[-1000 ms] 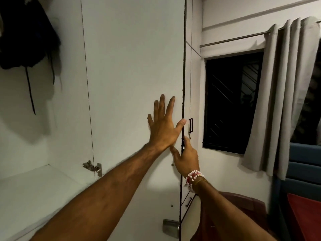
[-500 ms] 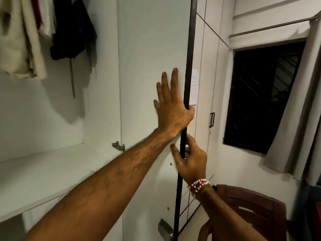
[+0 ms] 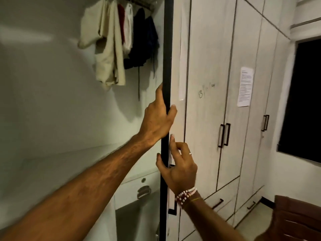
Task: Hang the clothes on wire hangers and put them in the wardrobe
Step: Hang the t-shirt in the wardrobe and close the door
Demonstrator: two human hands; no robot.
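Note:
The wardrobe door (image 3: 167, 49) stands edge-on in the middle, its black edge running top to bottom. My left hand (image 3: 156, 119) grips that edge at mid height, thumb wrapped onto the outer face. Just below, my right hand (image 3: 178, 166), with a bead bracelet at the wrist, pinches the same edge, thumb on the inner side and fingers on the outer side. Inside the wardrobe, cream clothes (image 3: 109, 49) and dark clothes (image 3: 142, 40) hang from a rail (image 3: 139, 1) at the top, with a red and a white piece between them. The hangers are hidden.
A white shelf (image 3: 52, 162) lies inside the wardrobe, with a drawer (image 3: 139, 188) under it. Closed wardrobe doors with black handles (image 3: 224, 134) and a taped paper (image 3: 245, 86) fill the right. A dark window (image 3: 304, 101) and a brown chair (image 3: 295, 218) are at far right.
The door has swung from showing its inner face to edge-on. My left hand went from flat on the inner face to gripping the edge. My view turned left, bringing the hanging clothes into sight.

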